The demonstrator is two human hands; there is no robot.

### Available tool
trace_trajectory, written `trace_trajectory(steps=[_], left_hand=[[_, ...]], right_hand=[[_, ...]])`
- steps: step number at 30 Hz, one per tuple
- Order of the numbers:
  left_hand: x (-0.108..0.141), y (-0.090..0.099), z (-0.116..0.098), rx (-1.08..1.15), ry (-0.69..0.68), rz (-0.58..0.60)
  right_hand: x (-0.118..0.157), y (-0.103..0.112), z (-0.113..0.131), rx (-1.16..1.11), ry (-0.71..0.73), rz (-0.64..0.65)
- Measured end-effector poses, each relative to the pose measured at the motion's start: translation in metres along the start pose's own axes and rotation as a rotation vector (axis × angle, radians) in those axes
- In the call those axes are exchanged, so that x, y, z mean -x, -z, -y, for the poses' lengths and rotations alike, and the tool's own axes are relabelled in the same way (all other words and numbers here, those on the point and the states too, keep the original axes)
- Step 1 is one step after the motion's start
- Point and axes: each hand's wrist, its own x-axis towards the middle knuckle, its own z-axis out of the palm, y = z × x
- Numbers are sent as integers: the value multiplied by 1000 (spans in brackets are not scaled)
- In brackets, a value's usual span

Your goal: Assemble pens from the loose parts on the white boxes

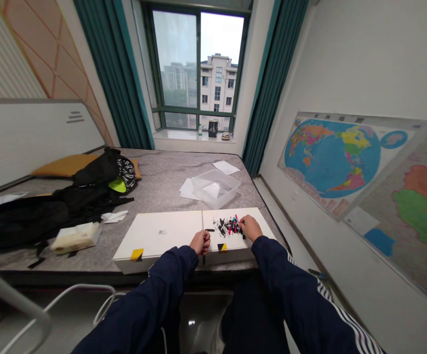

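A heap of small pen-like pieces [228,226], black, white, red and a little blue, lies on the right white box [263,216]. My right hand [252,227] is at the heap's right edge, fingertips drawn together among the pieces; what they grip, if anything, is too small to make out. Over the seam between the boxes, my left hand [199,242] is closed around a slim black pen-like stick, whose end [203,260] shows below the fist. Close above that hand, a short black piece [210,230] lies by the seam.
Behind the boxes stands a clear plastic bin [216,189] with papers [189,189] beside it. Left of the left white box [161,221] are a tissue pack [76,237] and black bags [88,196]. A white tube frame [25,300] is at lower left.
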Motion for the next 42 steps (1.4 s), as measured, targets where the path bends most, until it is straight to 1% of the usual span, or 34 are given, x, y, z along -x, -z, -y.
trace_trajectory(steps=[1,3,6,7,9,11,12,14,16,18,20,23,27,29,31,33,35,40,42], left_hand=[[-1,-1,2,4,-15,1],[-5,-3,5,-18,-67,-38],[-14,-1,6,-159,-190,-150],[-18,1,5,-247,-260,-186],[-26,6,2,-473,-446,-255],[-34,10,-4,-728,-637,-323],[-38,11,-7,-850,-694,-337],[-44,10,-14,-1074,-721,-340],[-48,7,-21,-1275,-662,-322],[-50,3,-27,-1428,-576,-309],[-53,1,-31,-1514,-513,-297],[-58,0,-32,-1572,-473,-283],[-68,5,-30,-1604,-451,-258],[-71,10,-30,-1581,-497,-241],[-71,18,-31,-1528,-586,-229],[-70,29,-33,-1459,-659,-253],[-66,42,-33,-1405,-686,-305],[-56,81,-21,-1346,-641,-416],[-52,96,-14,-1358,-652,-449]], right_hand=[[-1,-2,0,9,7,3],[0,-4,-1,2,8,-13],[13,-9,-1,-62,-32,-130],[20,-10,-1,-89,-49,-178],[39,-14,2,-143,-66,-248],[64,-18,8,-214,-39,-253],[78,-21,12,-257,-14,-234],[106,-26,19,-352,39,-169],[133,-32,23,-423,69,-123],[156,-37,25,-471,47,-108],[175,-43,23,-519,-15,-107],[193,-48,21,-633,-126,-113],[204,-50,20,-788,-221,-120],[204,-49,20,-839,-243,-129],[203,-49,19,-878,-262,-140],[201,-49,18,-914,-281,-147],[198,-51,18,-951,-299,-147],[187,-57,27,-1040,-339,-135],[177,-58,34,-1070,-336,-127]])
